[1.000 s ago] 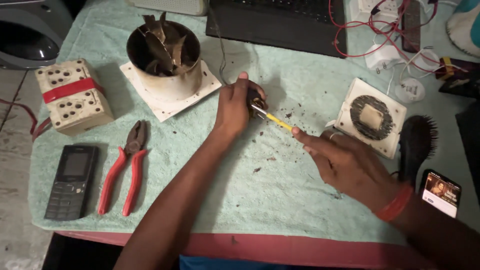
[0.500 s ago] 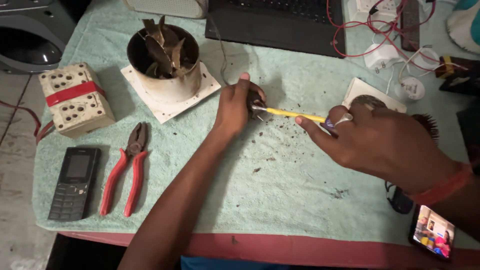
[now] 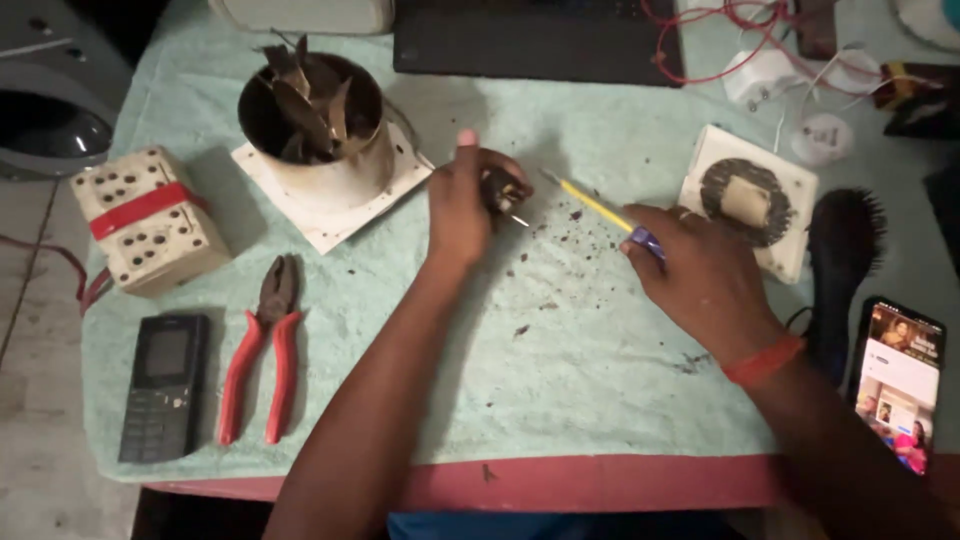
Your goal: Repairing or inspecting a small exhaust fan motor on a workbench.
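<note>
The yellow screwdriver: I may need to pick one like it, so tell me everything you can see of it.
The yellow screwdriver is a slim tool with a yellow shaft and a blue-purple end tucked into the right hand, which pinches it near that end. It lies slanted, its tip pointing up-left toward the small dark part in the left hand. The tip stops short of that part, above the pale green cloth strewn with dark crumbs. Material cannot be told.

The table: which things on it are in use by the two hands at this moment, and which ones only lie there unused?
In use:
left hand, gripping a small dark part
right hand, holding a yellow screwdriver, tip close to the part

Lying about:
red pliers
black keypad phone
socket box with red tape
fan housing
round coil plate
smartphone
</note>
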